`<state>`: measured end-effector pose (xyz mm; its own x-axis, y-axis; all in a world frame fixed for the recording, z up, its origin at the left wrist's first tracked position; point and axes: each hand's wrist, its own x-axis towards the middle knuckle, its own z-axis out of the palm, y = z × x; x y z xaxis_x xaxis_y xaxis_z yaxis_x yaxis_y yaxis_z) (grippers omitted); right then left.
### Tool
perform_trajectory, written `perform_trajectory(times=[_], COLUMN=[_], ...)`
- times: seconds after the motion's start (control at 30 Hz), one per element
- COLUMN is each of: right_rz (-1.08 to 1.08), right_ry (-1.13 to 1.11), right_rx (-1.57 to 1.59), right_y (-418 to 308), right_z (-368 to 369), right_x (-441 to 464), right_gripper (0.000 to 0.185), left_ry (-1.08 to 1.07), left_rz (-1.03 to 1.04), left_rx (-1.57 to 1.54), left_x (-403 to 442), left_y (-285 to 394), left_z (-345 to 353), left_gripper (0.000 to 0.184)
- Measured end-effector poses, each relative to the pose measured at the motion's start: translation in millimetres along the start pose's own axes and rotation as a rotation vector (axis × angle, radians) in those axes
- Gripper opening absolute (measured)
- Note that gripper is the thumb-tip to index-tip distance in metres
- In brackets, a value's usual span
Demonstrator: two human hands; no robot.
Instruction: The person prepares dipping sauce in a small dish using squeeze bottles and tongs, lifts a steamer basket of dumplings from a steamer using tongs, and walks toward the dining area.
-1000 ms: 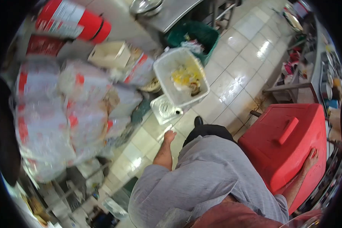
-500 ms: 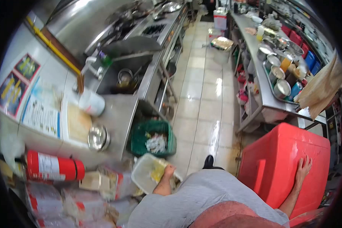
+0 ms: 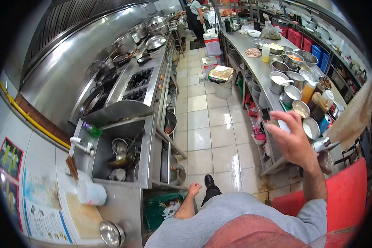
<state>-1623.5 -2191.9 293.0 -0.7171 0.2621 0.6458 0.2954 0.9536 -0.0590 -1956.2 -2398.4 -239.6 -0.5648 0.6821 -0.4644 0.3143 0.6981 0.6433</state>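
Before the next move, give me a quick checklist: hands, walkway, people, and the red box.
1. Left hand free: ok, low beside the body, nothing visible in it.
2. Right hand open: ok, raised with its fingers apart.
3. Walkway free of obstacles: not ok, a bucket stands on the floor beside the counter.
4. Floor dry: cannot tell, the tiles shine under the lights.
5. Co-worker at a distance: ok, at the far end.
6. Red box shut: cannot tell, only part shows.
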Motion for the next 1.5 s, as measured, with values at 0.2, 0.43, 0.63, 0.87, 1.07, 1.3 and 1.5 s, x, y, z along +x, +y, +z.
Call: perform_trajectory(times=[0.2,0.43,0.63,0.87,1.07,1.3,1.5], right_rz=[-0.559,-0.695,-0.691,-0.258,0.022,0.090,0.377], right_ry=[0.175,0.414,0.433,-0.088,-0.318,-0.581,-0.490], right_rx=[0.015,0.199,0.161,0.358,0.715,0.768,0.610], right_y=[-9.4,16.2,134.5,353.2,455.2,544.2,671.1], right_z=[59.8,154.7,222.0,349.0,515.7,618.8,709.7], right_x=[189.4,331.6,393.0,432.7,438.5,502.5,541.0], right_gripper=[0.023,0.013,0.015,0.027,0.022,0.024,0.025], left_ry=[-0.182,0.026,0.086,-0.196,0.145,-0.015,-0.118], left_rz=[0.022,-0.061,-0.092,0.118,-0.093,-0.318,-0.293], left_rx=[0.200,-0.065,-0.214,0.661,0.268,0.103,0.169], left_x=[98.0,238.7,332.2,400.8,486.8,659.9,837.5], left_y=[-1.1,56.3,108.2,73.7,113.0,209.7,284.5], left_z=[-69.9,-125.7,-147.3,-143.9,-111.7,-158.4,-233.9], left_gripper=[0.031,0.034,0.036,0.042,0.039,0.035,0.038])
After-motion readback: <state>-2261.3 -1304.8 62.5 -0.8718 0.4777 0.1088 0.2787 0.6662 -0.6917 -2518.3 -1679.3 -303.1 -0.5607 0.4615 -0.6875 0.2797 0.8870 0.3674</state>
